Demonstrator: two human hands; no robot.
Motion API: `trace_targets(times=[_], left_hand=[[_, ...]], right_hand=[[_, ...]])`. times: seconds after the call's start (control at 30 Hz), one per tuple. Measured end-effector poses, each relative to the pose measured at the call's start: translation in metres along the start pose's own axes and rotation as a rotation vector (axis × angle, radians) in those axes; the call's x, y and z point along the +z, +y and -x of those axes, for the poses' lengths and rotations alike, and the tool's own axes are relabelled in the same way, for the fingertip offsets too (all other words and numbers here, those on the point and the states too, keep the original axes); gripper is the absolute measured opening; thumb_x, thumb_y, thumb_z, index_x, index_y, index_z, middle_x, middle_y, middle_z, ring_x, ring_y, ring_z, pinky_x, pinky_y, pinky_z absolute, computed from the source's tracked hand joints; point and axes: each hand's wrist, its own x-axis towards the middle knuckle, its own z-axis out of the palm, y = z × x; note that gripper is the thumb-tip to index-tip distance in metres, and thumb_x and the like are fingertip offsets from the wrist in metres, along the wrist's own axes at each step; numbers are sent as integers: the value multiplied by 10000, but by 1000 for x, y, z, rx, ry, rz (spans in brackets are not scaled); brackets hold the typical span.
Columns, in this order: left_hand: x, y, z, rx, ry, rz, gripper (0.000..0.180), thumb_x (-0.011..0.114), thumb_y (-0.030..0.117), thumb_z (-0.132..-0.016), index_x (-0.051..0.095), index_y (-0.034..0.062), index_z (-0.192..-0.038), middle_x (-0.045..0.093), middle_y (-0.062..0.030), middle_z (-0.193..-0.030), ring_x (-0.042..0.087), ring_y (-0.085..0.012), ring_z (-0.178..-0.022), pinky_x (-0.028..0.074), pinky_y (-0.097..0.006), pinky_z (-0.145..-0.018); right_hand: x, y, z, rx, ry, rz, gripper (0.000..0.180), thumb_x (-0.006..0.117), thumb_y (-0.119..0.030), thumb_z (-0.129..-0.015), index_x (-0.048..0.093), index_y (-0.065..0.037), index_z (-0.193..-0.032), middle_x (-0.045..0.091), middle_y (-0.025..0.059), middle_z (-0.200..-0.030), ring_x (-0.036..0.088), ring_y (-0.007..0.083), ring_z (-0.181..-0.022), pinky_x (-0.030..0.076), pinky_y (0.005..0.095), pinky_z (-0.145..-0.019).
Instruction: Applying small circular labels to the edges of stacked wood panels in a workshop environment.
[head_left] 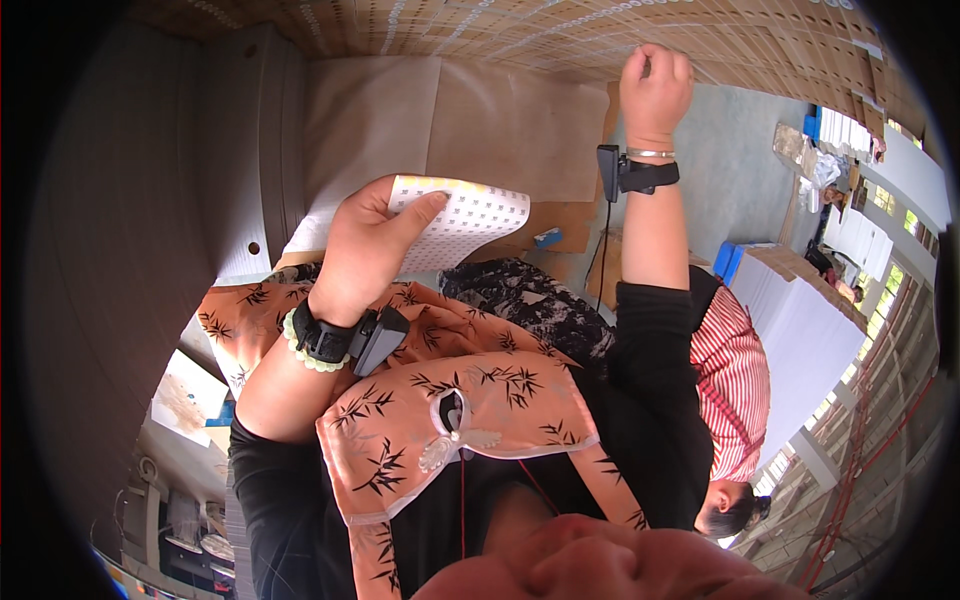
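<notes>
My left hand (362, 240) grips a curved white sheet (465, 220) between thumb and fingers. Small dark marks repeat across its face, and yellow spots show along its upper edge; it looks like a sticker sheet. My right hand (657, 92) is stretched far forward with its fingers curled in, close to the row of brown boards (500, 30) that have holes along them. Whatever those fingers may hold is hidden. Black devices are strapped on both wrists, and a cable hangs from the right one.
A tall dark panel (130, 200) rises at the left. Brown sheeting (520, 130) lies below the boards, with a small blue item (548, 238) near it. At the right, a person in a red-striped top (730, 370) is beside a large white stack (800, 330).
</notes>
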Motion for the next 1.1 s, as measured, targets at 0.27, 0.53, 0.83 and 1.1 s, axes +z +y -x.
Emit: trace_targets(times=[0.27, 0.53, 0.83, 1.1], left_hand=[[-3, 2, 3, -14, 29, -85, 207, 651, 183, -931, 659, -4, -1018, 692, -15, -893, 592, -50, -779, 474, -219, -698], [-1, 7, 3, -34, 49, -60, 182, 631, 110, -931, 651, -32, -1042, 703, -45, -933, 626, -65, -808, 513, -226, -719], [0, -2, 2, 199, 126, -364, 204, 662, 151, -915, 670, -3, -1049, 668, -16, -834, 573, -44, -735, 478, -220, -647], [0, -2, 3, 293, 110, -530, 165, 662, 117, -907, 679, -14, -1006, 679, -43, -837, 585, -65, -759, 487, -225, -689]], right_hand=[[-11, 7, -4, 343, -91, -11, 329, 826, -351, -693, 638, -81, -690, 586, 52, -692, 570, 230, -616, 477, 350, -549], [-51, -32, 1, 756, -595, -1019, 235, 762, -250, -827, 691, -41, -908, 666, -8, -792, 597, 76, -732, 481, 235, -650], [-111, -121, -2, 337, -1026, -1347, 124, 644, -57, -885, 643, 4, -993, 668, 70, -982, 618, 157, -917, 487, 287, -832], [-111, -129, 4, 372, -1085, -1251, 68, 650, -27, -864, 631, -3, -924, 659, 60, -915, 617, 149, -830, 490, 266, -768]])
